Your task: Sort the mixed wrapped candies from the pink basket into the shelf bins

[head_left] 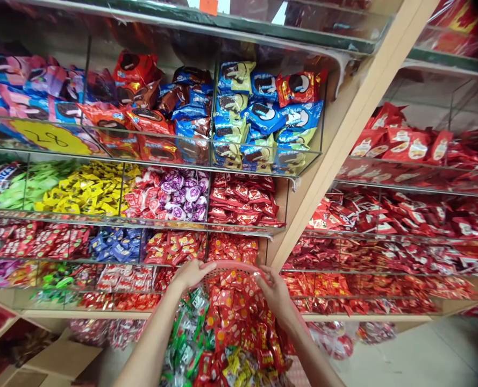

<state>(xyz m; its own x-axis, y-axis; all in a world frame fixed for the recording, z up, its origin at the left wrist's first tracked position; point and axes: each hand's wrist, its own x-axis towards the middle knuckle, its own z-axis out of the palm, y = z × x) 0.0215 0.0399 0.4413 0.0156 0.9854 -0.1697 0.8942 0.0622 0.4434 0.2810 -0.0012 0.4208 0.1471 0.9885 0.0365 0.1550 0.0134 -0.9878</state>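
My left hand (191, 274) and my right hand (275, 293) both grip the rim of a pink plastic basket (233, 265), held up close to the shelf front. The basket is heaped with small red sachets (233, 322). Green-and-silver packets (186, 336) lie on its left side, and yellow packets (239, 368) sit near the bottom of the view. My forearms hide part of the load, and the basket's lower body is out of sight.
Glass-divided shelf bins (166, 193) of wrapped sweets and biscuits fill the view ahead and to the right, divided by a wooden upright (335, 145). A yellow sign (49, 137) marked 28 hangs on the upper bins. Tiled floor (416, 355) shows at lower right.
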